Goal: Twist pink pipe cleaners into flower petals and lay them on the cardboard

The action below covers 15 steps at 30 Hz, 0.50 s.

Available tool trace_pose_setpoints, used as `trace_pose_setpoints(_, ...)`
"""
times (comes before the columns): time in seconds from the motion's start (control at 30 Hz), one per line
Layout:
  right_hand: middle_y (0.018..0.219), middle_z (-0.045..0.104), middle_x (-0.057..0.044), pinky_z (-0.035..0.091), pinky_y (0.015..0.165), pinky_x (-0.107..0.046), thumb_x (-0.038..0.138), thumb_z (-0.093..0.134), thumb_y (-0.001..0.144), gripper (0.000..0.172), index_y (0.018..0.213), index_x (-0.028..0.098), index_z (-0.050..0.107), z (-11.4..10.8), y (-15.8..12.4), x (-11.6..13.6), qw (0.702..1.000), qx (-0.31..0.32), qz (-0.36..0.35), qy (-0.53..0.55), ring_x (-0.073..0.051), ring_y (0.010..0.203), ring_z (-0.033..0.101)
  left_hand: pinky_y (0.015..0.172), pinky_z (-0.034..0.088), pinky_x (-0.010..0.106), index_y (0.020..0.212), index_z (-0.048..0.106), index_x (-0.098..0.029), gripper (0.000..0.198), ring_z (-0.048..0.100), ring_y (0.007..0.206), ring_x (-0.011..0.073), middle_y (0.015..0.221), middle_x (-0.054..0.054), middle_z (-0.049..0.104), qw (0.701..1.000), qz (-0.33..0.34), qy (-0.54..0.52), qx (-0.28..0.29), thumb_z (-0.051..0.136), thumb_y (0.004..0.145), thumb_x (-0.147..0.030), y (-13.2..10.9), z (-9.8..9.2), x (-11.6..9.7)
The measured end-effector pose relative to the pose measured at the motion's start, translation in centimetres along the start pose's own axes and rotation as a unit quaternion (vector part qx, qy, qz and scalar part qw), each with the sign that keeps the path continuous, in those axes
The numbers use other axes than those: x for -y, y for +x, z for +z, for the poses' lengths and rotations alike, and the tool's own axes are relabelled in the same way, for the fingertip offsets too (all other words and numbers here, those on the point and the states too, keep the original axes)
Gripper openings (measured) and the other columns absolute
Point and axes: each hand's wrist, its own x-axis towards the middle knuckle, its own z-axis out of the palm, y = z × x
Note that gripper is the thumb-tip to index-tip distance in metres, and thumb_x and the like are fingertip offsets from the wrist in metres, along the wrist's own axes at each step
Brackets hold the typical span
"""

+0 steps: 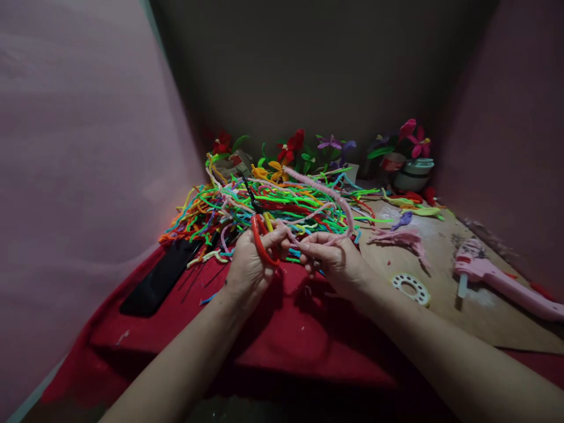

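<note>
My left hand is closed around the red handles of a pair of pliers or cutters, its thumb and fingers also pinching a pink pipe cleaner. That pink pipe cleaner arcs up over the pile and comes down into my right hand, which pinches its other end. Both hands meet just in front of a big heap of many-coloured pipe cleaners lying on a red cloth.
Finished pipe-cleaner flowers stand along the back wall, more in a pot at the right. A pink glue gun, a white ring and pink pieces lie on a brown board. A black flat object lies left.
</note>
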Motion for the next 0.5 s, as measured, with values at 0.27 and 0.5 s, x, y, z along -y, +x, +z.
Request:
trace_pose_setpoints(0.27,0.055,0.055,0.002,0.028,0.040,-0.021,0.026,0.068,0.066,0.014,0.068,0.013,0.063,0.16,0.17,-0.14,0.999,0.032,-0.008,0.031,-0.006,0.041,0.040,0.050,0.044,0.015,0.072,0.058,-0.011,0.014,0.055,0.050,0.0050,0.061,-0.003,0.057,0.998,0.008,0.055,0.022,0.069,0.063,-0.010,-0.51,0.34,0.30)
trace_pose_setpoints(0.5,0.051,0.053,0.003,0.029,0.043,-0.021,0.027,0.072,0.061,0.019,0.066,0.012,0.062,0.08,0.25,-0.25,0.999,-0.015,0.007,0.036,-0.007,0.043,0.043,0.052,0.046,0.018,0.073,0.056,-0.014,0.019,0.056,0.053,0.0065,0.066,-0.003,0.058,0.994,0.054,0.085,0.028,0.070,0.061,-0.011,-0.55,0.41,0.45)
